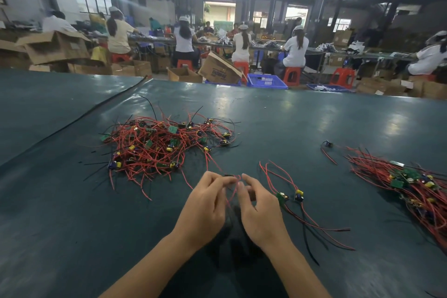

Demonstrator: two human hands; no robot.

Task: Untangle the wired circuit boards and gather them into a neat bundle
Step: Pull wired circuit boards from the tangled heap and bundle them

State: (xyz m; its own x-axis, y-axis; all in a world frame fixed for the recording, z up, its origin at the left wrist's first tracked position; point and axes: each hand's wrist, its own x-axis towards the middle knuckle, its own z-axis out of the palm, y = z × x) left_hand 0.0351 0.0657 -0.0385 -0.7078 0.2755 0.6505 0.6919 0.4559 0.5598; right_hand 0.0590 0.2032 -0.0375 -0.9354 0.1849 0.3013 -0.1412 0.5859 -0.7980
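A tangled heap of small green circuit boards with red and black wires [159, 145] lies on the dark green table, left of centre. My left hand [205, 203] and my right hand [258, 210] meet just below it, both pinching thin red wires [233, 182] that lead back up to the heap. Two separated boards [290, 196] with long wires lie just right of my right hand. At the far right edge sits a gathered bundle of boards [416, 186] with its wires roughly aligned. One single board [328, 144] lies above that bundle.
A black cable [96, 109] runs diagonally across the table's [302, 123] left part. Beyond the far edge are cardboard boxes, blue crates [266, 80] and seated workers on red stools.
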